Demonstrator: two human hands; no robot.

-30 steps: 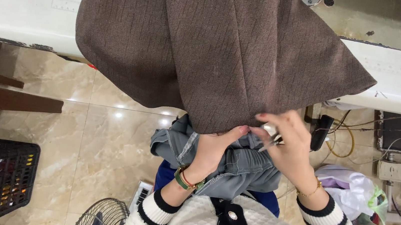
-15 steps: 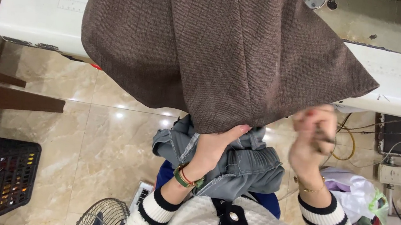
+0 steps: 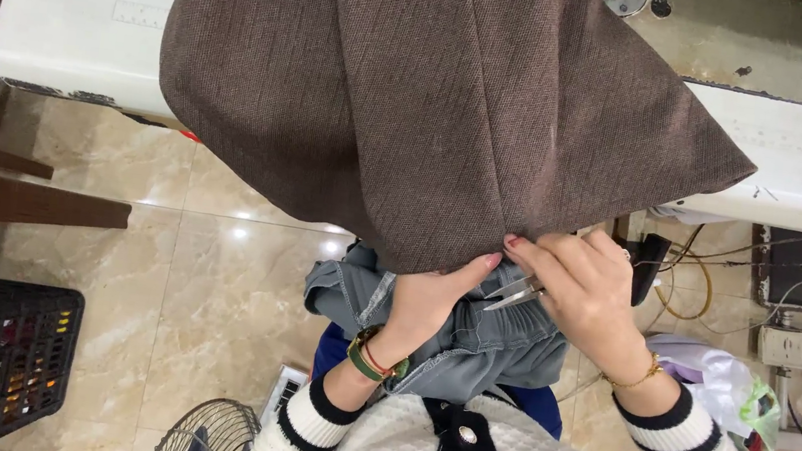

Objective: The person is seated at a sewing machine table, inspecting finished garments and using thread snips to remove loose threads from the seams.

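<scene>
A large piece of brown woven fabric (image 3: pixel 436 99), finely ribbed and with a straight seam running down it, hangs off the front edge of the white sewing table (image 3: pixel 81 28) and tapers to a corner over the person's lap. At that corner the left hand (image 3: pixel 433 295) pinches the cloth's lower edge, thumb on the outside, the other fingers hidden beneath the fabric. Just right of the corner the right hand (image 3: pixel 590 292) is closed around small metal thread snips (image 3: pixel 514 294) — only the pointed blades show, aimed at the hem. Below the fabric's corner lies crumpled grey cloth (image 3: pixel 469 339) on the lap. The floor (image 3: pixel 204 274) is glossy beige marble tile; left of the fabric stands a black crate (image 3: pixel 39 356) of coloured plastic pieces, cut off by the frame edge.
</scene>
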